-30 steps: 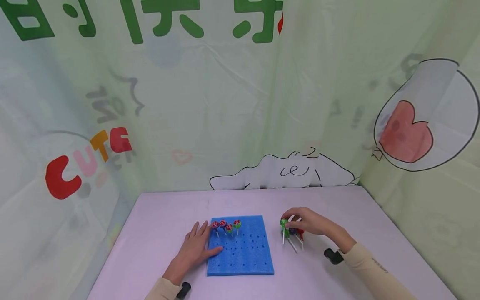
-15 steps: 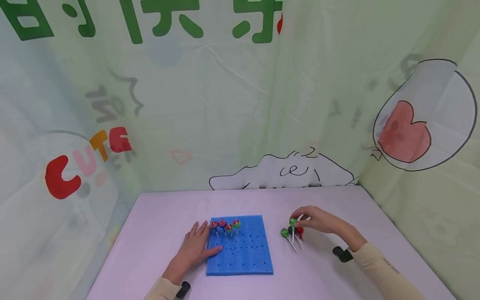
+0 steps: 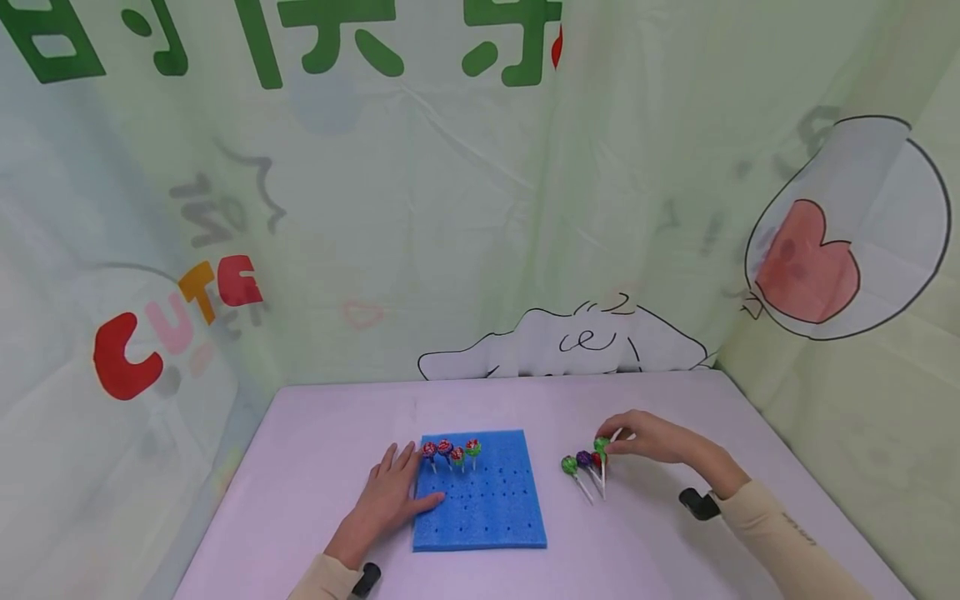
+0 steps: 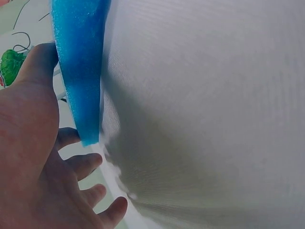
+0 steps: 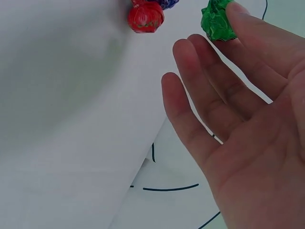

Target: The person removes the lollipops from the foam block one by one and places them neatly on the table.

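My right hand [image 3: 648, 437] pinches a green-wrapped lollipop [image 3: 602, 446] by its head between thumb and forefinger, its white stick pointing down. The right wrist view shows this green wrapper [image 5: 218, 21] at the fingertips, the other fingers extended. Close by on the table are another green lollipop [image 3: 570, 466], a purple lollipop [image 3: 583, 459] and a red lollipop [image 5: 146, 17]. My left hand [image 3: 390, 493] lies with spread fingers at the left edge of a blue foam board [image 3: 495, 512], thumb over its top. Several lollipops, among them a purple-and-red one [image 3: 445, 447], stand upright in the board's back-left part.
The board has rows of small holes. Pale lilac covering lies over the table [image 3: 337, 417]. A printed curtain [image 3: 465, 208] hangs behind the table and along both sides. Dark wrist cameras sit below each sleeve cuff.
My right hand has moved right with the green lollipop, from left of the loose lollipops to their right side. The purple one shows more now. My left hand stays in place.
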The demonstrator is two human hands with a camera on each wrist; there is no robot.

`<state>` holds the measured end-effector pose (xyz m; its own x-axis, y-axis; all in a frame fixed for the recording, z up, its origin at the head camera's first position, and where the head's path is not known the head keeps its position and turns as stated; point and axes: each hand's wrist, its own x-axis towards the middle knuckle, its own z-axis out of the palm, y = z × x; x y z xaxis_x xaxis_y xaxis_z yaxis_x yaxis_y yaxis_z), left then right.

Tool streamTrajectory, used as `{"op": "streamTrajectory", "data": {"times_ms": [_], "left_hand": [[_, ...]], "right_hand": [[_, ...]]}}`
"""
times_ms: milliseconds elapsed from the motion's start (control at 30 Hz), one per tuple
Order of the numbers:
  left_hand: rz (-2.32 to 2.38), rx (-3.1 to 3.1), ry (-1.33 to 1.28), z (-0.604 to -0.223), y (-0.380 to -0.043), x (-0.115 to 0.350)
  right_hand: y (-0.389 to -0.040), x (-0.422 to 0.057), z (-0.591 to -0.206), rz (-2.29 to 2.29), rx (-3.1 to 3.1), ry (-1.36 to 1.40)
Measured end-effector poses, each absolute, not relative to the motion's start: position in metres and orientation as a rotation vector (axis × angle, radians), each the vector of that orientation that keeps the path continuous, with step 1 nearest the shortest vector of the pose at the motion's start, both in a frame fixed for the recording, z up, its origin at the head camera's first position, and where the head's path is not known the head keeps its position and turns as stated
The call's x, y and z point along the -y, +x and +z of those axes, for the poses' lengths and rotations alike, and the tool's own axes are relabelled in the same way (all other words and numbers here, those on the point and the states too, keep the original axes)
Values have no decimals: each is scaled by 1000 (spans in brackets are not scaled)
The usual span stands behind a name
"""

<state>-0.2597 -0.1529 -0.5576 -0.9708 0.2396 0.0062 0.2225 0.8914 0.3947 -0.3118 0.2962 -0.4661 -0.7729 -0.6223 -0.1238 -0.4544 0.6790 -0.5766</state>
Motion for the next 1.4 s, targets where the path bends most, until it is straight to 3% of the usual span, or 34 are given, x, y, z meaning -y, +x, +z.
{"op": "streamTrajectory", "data": {"times_ms": [400,1400], "left_hand": [[622,-3019,373,-558,-260,154],[605,-3035,395,-562,-261,155]], "right_hand": [[-316,-304,-469,-705,-2550,-648],[-322,-298,-487,-423,-2650,-434]]}}
